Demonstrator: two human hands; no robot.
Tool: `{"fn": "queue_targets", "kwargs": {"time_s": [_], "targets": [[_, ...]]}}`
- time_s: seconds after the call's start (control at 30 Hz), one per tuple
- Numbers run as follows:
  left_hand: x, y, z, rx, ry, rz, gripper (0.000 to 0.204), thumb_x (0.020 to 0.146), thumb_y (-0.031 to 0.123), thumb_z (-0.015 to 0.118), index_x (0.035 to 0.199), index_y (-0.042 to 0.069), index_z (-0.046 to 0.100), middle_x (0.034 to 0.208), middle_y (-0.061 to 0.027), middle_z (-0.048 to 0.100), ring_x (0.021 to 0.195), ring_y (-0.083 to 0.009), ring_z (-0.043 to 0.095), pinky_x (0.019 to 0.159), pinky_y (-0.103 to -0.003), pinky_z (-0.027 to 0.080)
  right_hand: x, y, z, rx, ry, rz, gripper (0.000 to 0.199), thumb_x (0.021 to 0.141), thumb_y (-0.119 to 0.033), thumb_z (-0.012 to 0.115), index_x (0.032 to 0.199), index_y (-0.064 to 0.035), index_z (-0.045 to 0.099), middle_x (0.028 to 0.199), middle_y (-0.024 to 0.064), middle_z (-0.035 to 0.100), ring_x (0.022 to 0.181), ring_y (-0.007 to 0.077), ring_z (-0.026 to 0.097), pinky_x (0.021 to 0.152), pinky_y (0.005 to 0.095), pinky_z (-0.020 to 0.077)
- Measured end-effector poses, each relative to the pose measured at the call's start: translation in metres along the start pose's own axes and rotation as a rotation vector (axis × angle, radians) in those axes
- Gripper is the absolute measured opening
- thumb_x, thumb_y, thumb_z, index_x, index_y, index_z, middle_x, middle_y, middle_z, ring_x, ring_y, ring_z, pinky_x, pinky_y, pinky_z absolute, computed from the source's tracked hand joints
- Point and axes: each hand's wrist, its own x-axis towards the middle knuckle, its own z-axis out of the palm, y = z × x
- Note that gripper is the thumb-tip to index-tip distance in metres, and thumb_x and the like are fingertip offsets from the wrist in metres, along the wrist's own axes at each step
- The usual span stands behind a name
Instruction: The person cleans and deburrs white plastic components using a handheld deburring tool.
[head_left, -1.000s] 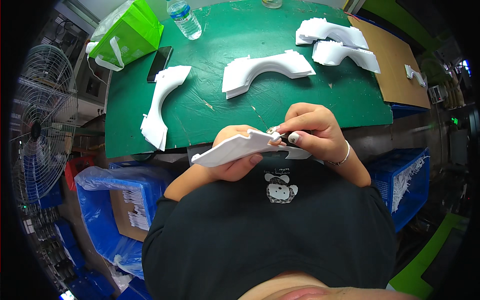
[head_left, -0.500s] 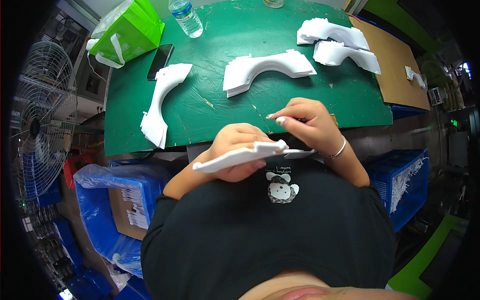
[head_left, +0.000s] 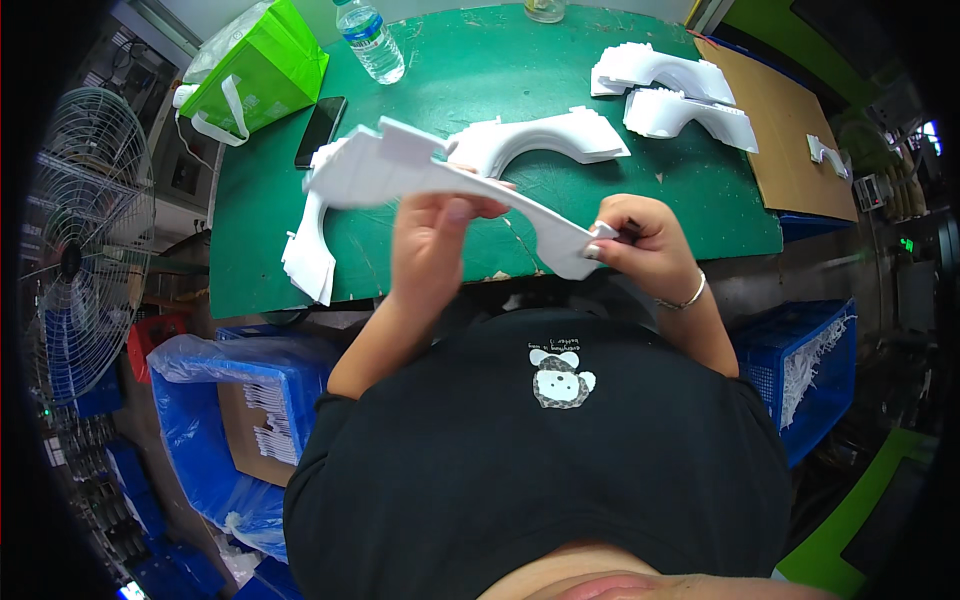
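A thin white arched piece (head_left: 385, 168) with notched edges is held up over the near edge of the green table (head_left: 420, 105). My left hand (head_left: 428, 245) is closed round its middle, thumb on the near side. My right hand (head_left: 652, 245) is closed at the piece's narrower right end, its thumb touching the tip. A small dark object (head_left: 630, 232) shows between the right fingers; its kind is too hidden to tell. Behind the held piece lie a stack of similar white pieces (head_left: 585, 135) in the middle and another stack (head_left: 310, 262) at the left, partly covered.
Two more white stacks (head_left: 690, 115) lie far right, beside a cardboard sheet (head_left: 775, 130). A phone (head_left: 320, 130), green bag (head_left: 275, 65) and water bottle (head_left: 375, 45) are at the back left. Blue bins (head_left: 190, 430) flank me; a fan (head_left: 85, 240) stands left.
My left hand has risen away from my body and turned the white piece so its broad face shows. My right hand now touches the piece's right end.
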Motion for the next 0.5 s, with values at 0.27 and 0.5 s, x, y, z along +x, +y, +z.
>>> {"fn": "queue_targets", "kwargs": {"time_s": [0.27, 0.5], "targets": [[0.010, 0.008, 0.024, 0.123, 0.037, -0.077, 0.024, 0.105, 0.023, 0.037, 0.116, 0.002, 0.043, 0.079, -0.0057, 0.057, 0.071, -0.0074, 0.050, 0.066, -0.022, 0.039, 0.018, -0.011, 0.040, -0.338, 0.072, -0.101, 0.009, 0.087, -0.008, 0.062, 0.091, 0.0001, 0.061, 0.071, 0.0062, 0.054, 0.063, 0.0153, 0.053, 0.058, 0.0307, 0.0418], [0.019, 0.020, 0.020, 0.174, 0.006, -0.131, 0.029, 0.105, 0.025, 0.036, 0.119, 0.001, 0.043, 0.071, -0.0020, 0.050, 0.064, -0.0059, 0.043, 0.059, -0.021, 0.034, 0.026, -0.005, 0.030, -0.243, -0.005, -0.073, 0.016, 0.094, -0.007, 0.046, 0.100, 0.0009, 0.058, 0.089, 0.0133, 0.060, 0.085, 0.0268, 0.059, 0.079, 0.0340, 0.0456]]}}
